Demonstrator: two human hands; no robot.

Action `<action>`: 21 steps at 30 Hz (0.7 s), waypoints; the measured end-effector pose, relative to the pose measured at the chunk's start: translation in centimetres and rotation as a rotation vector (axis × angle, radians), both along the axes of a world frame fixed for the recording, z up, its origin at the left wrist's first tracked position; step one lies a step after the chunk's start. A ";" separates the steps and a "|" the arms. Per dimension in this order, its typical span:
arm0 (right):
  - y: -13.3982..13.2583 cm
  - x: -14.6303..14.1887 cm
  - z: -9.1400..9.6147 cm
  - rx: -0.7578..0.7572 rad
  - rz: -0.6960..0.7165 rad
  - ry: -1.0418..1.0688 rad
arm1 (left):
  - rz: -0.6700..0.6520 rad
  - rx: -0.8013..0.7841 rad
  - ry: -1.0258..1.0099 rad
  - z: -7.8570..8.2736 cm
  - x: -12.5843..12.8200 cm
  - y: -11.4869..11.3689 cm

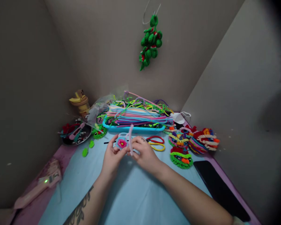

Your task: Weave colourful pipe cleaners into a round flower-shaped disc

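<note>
Between the fingers of my left hand (112, 156) is a small pipe-cleaner flower (121, 143), pink in the middle with a pale blue rim. My right hand (146, 153) pinches a pale lilac pipe cleaner (130, 137) that stands up beside the flower, its top end free. Both hands are close together above the blue cloth, fingertips almost meeting. Just beyond my right hand lie scissors (156, 143) with one red and one yellow handle loop; their blades are mostly hidden.
Behind my hands, a blue tray (131, 128) overflows with colored pipe cleaners. Fuzzy finished pieces (181, 157) and a black phone (221, 190) lie right. A metal bowl (77, 142) and a pink glue gun (41, 186) sit left. A green bundle (152, 40) hangs on the wall.
</note>
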State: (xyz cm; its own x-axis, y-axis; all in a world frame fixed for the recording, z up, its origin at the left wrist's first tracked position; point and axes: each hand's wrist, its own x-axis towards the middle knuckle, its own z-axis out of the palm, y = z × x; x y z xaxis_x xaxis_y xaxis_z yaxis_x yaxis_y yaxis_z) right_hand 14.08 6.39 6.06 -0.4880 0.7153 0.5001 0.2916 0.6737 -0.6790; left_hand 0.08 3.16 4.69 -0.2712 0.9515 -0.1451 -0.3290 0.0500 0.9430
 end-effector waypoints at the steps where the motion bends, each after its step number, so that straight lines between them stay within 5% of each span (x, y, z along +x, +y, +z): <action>1: 0.0 -0.1 -0.1 0.017 0.000 0.014 | 0.005 0.001 0.001 0.0 0.0 0.0; 9: 0.5 0.3 -0.2 0.014 -0.055 0.066 | -0.040 -0.001 0.045 -0.2 -0.3 0.0; 14: 1.5 0.9 0.1 -0.187 -0.167 0.142 | -0.212 -0.031 0.085 -0.2 -0.2 -0.1; 21: 2.5 1.2 -0.7 -0.411 -0.098 0.078 | -0.324 -0.025 0.101 -0.2 -0.3 -0.2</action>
State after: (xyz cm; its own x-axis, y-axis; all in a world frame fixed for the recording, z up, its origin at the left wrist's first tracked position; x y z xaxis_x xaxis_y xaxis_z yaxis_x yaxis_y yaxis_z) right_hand 15.31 8.93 5.36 -0.3800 0.9040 0.1961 0.2782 0.3138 -0.9078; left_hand -0.23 2.98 4.50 0.0309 0.9870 -0.1575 -0.1976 0.1605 0.9671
